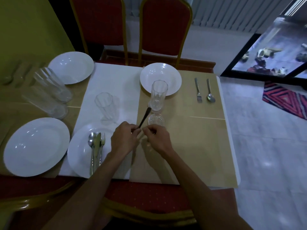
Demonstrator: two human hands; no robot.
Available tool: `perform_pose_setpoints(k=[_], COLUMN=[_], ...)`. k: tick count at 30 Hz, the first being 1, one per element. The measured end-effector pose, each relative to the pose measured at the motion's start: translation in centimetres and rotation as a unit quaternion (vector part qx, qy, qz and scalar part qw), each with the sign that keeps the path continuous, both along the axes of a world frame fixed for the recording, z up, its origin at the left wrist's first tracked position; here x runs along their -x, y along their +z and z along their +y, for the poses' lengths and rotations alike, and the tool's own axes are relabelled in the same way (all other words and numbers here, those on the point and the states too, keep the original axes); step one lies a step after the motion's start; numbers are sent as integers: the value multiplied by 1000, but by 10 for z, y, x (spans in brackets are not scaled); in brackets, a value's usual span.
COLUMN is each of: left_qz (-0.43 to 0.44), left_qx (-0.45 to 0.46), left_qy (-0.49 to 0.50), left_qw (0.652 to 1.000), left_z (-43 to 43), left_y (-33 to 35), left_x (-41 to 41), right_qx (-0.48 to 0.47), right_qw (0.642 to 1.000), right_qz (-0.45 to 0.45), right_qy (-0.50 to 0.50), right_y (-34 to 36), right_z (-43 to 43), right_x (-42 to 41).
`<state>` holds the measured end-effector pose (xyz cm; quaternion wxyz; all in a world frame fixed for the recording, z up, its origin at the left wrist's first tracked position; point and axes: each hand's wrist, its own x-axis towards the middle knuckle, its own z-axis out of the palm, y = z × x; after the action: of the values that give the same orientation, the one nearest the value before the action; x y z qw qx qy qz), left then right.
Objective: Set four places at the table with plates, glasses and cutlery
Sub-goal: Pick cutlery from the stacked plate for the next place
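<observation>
My left hand (125, 138) is shut on a dark cutlery piece (145, 116) whose handle points away towards a tall upright glass (159, 95). My right hand (156, 138) is pinched shut beside it, over a cut-glass tumbler (156, 120); whether it grips anything is unclear. A near plate (79, 155) carries a spoon, knife and fork (96, 145). Other white plates sit at the near left (36, 146), far left (71, 67) and far middle (160, 75). Right of the far plate lie a fork (198, 90) and spoon (210, 92). One glass (104, 105) stands on the white cloth.
Stacked glasses (49, 90) lie on their sides at the left, with blurred cutlery (13, 73) beyond them. Two red chairs (164, 25) stand at the far side and one (141, 196) below my arms. The table's right edge (232, 146) drops to a tiled floor.
</observation>
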<state>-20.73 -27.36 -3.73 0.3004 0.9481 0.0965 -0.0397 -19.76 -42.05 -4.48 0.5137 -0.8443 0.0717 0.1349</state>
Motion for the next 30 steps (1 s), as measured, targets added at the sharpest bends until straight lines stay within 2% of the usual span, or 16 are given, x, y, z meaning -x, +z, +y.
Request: perform_pose_setpoints(k=[7, 12, 15, 17, 22, 26, 30], left_qz=[6, 48, 77, 60, 4, -50, -55], left_qx=[45, 58, 122, 146, 15, -93, -131], left_qy=[-60, -107, -105, -80, -49, -7, 29], left_qw=[997, 991, 984, 984, 999, 994, 989], left_z=[-98, -157, -187, -200, -214, -232, -245], left_y=[19, 9, 1, -15, -90, -119, -127], left_x=[-14, -51, -76, -94, -138, -138, -129], right_qx=[-22, 18, 38, 57, 109, 107, 116], right_qw=[998, 996, 994, 994, 993, 992, 991], right_qz=[4, 10, 11, 17, 45, 55, 58], right_qy=[-56, -88, -98, -87, -5, 38, 46], right_y=[12, 4, -3, -9, -27, -37, -43], right_z=[-88, -148, -181, -200, -235, -239, -231], right_x=[-8, -36, -67, -92, -154, -201, -242])
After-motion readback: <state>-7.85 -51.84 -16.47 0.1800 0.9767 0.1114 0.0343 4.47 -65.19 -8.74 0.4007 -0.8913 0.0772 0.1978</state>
